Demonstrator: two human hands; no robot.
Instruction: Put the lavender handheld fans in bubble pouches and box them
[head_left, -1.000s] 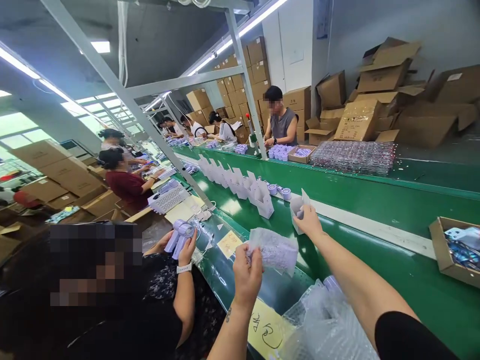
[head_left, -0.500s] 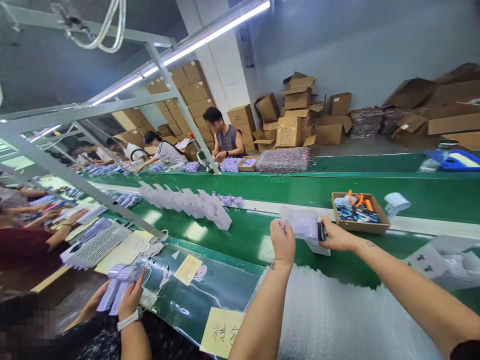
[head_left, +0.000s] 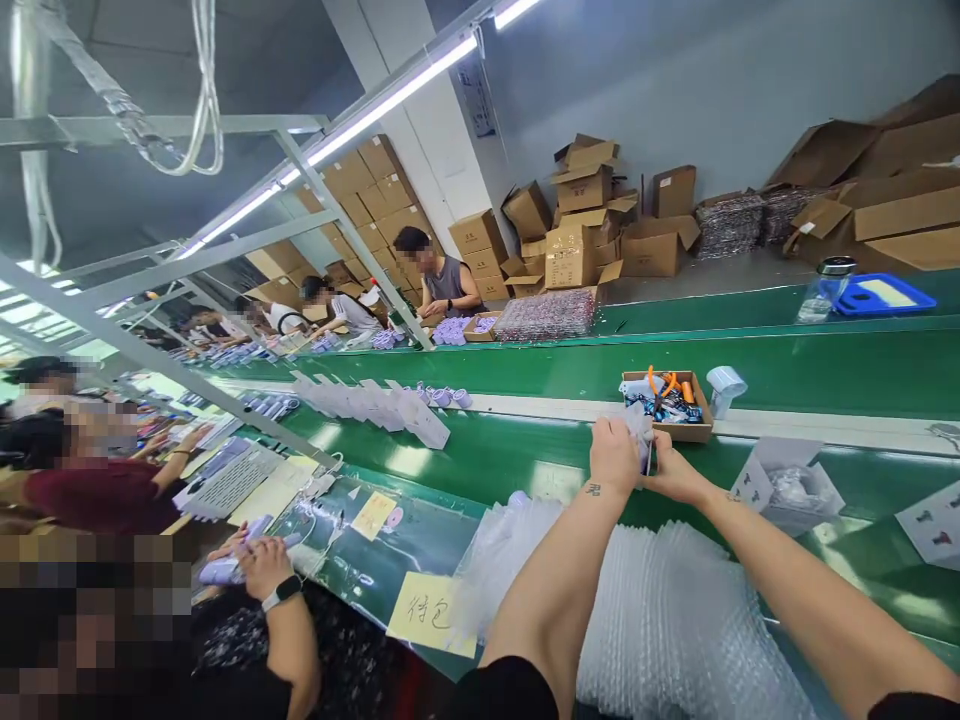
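Observation:
My left hand (head_left: 615, 458) is closed around the near side of a lilac item in a clear bubble bag (head_left: 639, 425). My right hand (head_left: 675, 470) grips the same bundle from the right, fingers bent towards it. The hands are close together over the green belt, hiding most of the item, so its exact kind does not show. Below my forearms lies a thick row of clear bubble bags (head_left: 660, 610), standing on edge. A bit of another lilac thing (head_left: 517, 498) shows behind the bags.
An open white box (head_left: 787, 485) with bubble wrap inside stands to the right, another white box (head_left: 926, 525) beyond it. A cardboard tray of tools (head_left: 694, 425) and a pale blue-white device (head_left: 726, 385) stand ahead. White boxes (head_left: 367, 405) line the belt. A co-worker's hands (head_left: 262, 565) are at left.
My hands have come closer together, and the wrapped item, stretched out between them before, is now mostly covered. The view has shifted, bringing more of the white boxes at right into sight.

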